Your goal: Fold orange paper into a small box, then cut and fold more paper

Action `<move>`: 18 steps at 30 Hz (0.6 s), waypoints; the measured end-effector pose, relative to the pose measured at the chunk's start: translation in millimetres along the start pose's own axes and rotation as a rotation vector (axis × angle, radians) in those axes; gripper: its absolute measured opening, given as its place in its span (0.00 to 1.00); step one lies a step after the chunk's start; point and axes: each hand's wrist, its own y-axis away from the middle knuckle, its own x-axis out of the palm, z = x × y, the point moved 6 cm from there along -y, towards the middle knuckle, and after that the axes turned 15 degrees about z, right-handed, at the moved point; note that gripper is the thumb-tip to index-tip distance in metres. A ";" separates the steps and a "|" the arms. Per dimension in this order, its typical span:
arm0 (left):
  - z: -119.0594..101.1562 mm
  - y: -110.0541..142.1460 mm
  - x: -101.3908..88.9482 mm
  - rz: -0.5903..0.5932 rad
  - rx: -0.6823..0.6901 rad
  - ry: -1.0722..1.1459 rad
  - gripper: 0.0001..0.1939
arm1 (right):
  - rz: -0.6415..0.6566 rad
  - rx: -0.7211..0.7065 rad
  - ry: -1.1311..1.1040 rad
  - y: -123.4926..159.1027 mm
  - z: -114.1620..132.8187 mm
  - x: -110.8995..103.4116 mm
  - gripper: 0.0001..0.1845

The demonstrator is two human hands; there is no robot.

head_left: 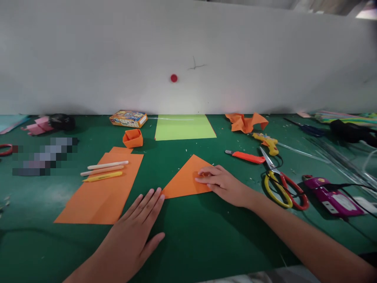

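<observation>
A sheet of orange paper folded into a triangle (182, 179) lies on the green table, its peak pointing away from me. My left hand (138, 224) is flat on the table, palm down and fingers stretched out; its fingertips touch the triangle's left corner. On the right side of the triangle rests my right hand (225, 184), fingers slightly bent and apart, covering the right corner. Left of the triangle lie flat orange sheets (100, 200), with two pale sticks (107, 165) and a yellow pen (103, 177) on top.
Behind stand a small folded orange paper ring (132, 138), a printed box (129, 118) and a yellow-green sheet (185, 127). To the right are crumpled orange paper (247, 122), a glue gun (266, 142), a red cutter knife (247, 157), scissors (278, 188) and a purple device (332, 196) with cables.
</observation>
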 end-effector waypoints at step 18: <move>36.9 -49.1 -24.9 0.115 -0.066 0.248 0.31 | 0.010 -0.023 0.036 0.6 5.3 -3.7 0.24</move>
